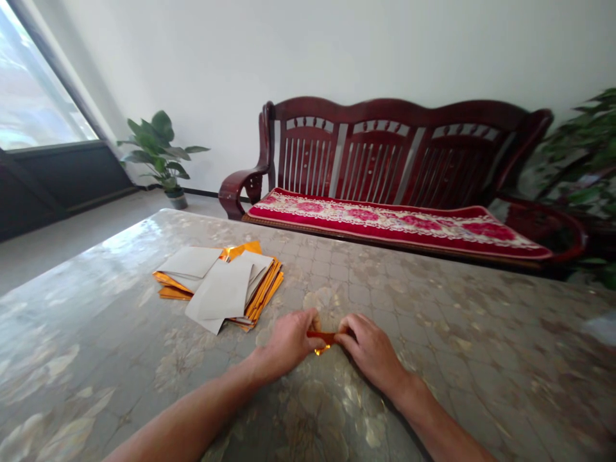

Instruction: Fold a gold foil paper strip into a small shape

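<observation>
A small piece of folded gold foil paper (323, 336) is stretched between my two hands, just above the table. My left hand (291, 337) pinches its left end between thumb and fingers. At the other end, my right hand (368, 346) grips it the same way. The fingers hide both ends of the paper. Beyond my left hand lies a loose pile of foil paper sheets (224, 292), gold on one face and pale grey on the other, fanned out and overlapping.
The table (457, 346) has a patterned, glossy cover. Behind it stands a dark red wooden bench (375, 154) with a red floral seat cover (385, 218). A potted plant (163, 154) is on the floor at left, and another leafy plant (591, 154) is at right.
</observation>
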Motion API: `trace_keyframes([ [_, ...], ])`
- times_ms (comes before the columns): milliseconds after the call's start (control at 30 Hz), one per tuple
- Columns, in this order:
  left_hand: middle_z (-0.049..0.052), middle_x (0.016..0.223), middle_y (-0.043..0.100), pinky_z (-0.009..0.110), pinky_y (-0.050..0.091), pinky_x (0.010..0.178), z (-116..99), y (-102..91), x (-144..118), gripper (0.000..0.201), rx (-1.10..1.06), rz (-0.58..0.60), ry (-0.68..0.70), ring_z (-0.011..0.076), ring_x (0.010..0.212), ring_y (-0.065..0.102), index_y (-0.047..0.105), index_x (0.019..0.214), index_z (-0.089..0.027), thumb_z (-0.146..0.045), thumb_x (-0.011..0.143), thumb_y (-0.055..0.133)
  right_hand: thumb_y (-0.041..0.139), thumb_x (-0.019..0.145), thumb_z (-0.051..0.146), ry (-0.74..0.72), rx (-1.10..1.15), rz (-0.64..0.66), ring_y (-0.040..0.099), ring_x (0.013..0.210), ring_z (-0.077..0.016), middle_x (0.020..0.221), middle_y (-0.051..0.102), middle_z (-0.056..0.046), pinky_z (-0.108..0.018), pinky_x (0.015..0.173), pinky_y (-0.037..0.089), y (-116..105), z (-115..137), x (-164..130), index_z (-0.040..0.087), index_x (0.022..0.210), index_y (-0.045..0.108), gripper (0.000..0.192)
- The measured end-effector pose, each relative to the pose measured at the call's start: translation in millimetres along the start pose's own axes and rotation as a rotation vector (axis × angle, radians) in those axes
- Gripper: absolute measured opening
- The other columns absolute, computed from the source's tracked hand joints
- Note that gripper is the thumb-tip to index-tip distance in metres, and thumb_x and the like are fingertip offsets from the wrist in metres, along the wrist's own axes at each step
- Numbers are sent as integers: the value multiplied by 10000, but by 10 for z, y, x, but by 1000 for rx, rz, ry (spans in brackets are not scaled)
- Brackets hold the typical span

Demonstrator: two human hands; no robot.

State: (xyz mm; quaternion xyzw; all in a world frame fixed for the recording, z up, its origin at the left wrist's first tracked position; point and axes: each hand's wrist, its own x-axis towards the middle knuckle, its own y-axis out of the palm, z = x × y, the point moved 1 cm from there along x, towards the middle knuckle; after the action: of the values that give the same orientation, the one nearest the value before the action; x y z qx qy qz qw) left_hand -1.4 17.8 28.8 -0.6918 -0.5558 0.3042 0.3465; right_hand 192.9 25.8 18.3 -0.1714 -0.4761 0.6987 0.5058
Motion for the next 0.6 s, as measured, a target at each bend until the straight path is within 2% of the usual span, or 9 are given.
trace_keyframes([
  [100,-54,663,572,224,282,565,35,69,-30,146,-193,-68,38,128,643,532,553,710,-196,-203,748,693,604,885,165,-4,145,-17,604,844,-170,853,653,8,-282,760,440,-30,5,10,226,924,641,81],
  [233,-49,675,560,205,362,597,98,146,-65,136,-411,-136,92,117,653,522,549,702,-185,-180,753,675,592,895,172,-109,159,-58,601,833,-178,779,645,-4,-288,754,445,-99,29,11,233,800,688,148],
  [367,-23,712,609,211,416,631,113,155,-121,85,-455,-227,174,122,672,558,599,732,-183,-188,797,653,600,912,213,-197,152,-154,595,753,-172,716,633,-13,-283,690,452,-161,20,13,239,811,720,159],
  [500,0,691,589,227,420,645,65,81,-202,166,-356,-490,417,126,681,554,583,696,-183,-179,859,618,614,916,254,-202,222,-286,625,846,-180,865,701,-32,-300,786,478,-174,-14,33,242,976,723,125],
  [567,11,701,594,238,420,649,50,34,-238,164,-283,-627,531,130,687,553,588,717,-188,-168,879,601,609,918,296,-93,268,-379,629,888,-193,929,708,-45,-316,827,476,-168,-23,32,225,1002,709,149],
  [600,16,709,603,245,418,650,47,12,-252,156,-243,-677,574,132,688,552,596,734,-192,-162,886,594,597,923,328,-17,304,-395,628,853,-194,890,702,-44,-312,800,476,-160,-18,26,212,951,705,162],
])
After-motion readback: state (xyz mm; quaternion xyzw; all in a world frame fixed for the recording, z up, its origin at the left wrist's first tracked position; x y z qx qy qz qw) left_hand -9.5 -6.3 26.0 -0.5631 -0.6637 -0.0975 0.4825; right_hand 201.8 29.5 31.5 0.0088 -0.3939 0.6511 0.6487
